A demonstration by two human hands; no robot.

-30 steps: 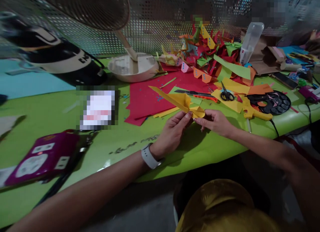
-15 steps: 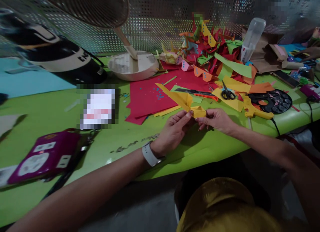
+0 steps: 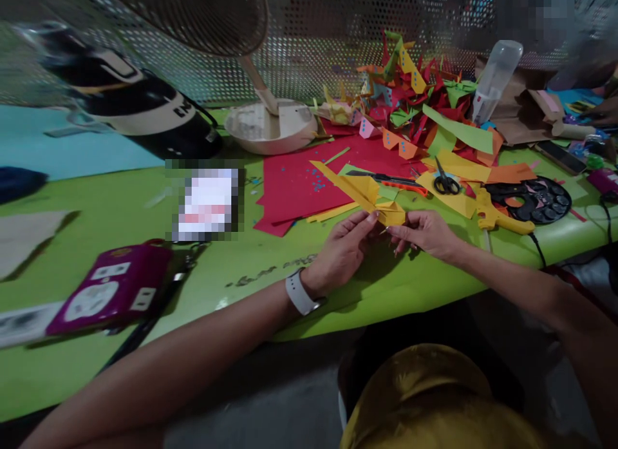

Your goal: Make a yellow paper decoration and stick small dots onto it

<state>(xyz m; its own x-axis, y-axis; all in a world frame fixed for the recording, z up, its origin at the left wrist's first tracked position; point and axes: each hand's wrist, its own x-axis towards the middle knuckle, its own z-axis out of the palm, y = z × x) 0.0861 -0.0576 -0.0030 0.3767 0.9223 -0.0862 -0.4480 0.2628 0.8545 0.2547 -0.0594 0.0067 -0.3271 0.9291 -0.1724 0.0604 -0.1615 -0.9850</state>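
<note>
Between my two hands, just above the table's near edge, is a folded yellow paper piece [image 3: 363, 190] with a long pointed end reaching up to the left. My left hand [image 3: 345, 248], with a pale watch band at the wrist, pinches its lower middle between thumb and fingers. At its right end, my right hand [image 3: 427, 235] has thumb and fingers closed on the paper. Beyond it lie red paper sheets [image 3: 290, 185], a utility knife [image 3: 393, 181] with an orange grip and black-handled scissors [image 3: 445, 178].
A heap of folded coloured paper [image 3: 410, 88] stands at the back. Right of my hands lie a yellow glue gun [image 3: 502, 217] with a cable and a black round tray [image 3: 545, 199]. Leftward are a fan base [image 3: 290, 136], a dark bottle [image 3: 149, 114] and a purple pouch [image 3: 109, 288].
The whole scene has shifted slightly to the right in view. Both hands still grip the yellow paper, whose right end now looks a little more turned and flattened.
</note>
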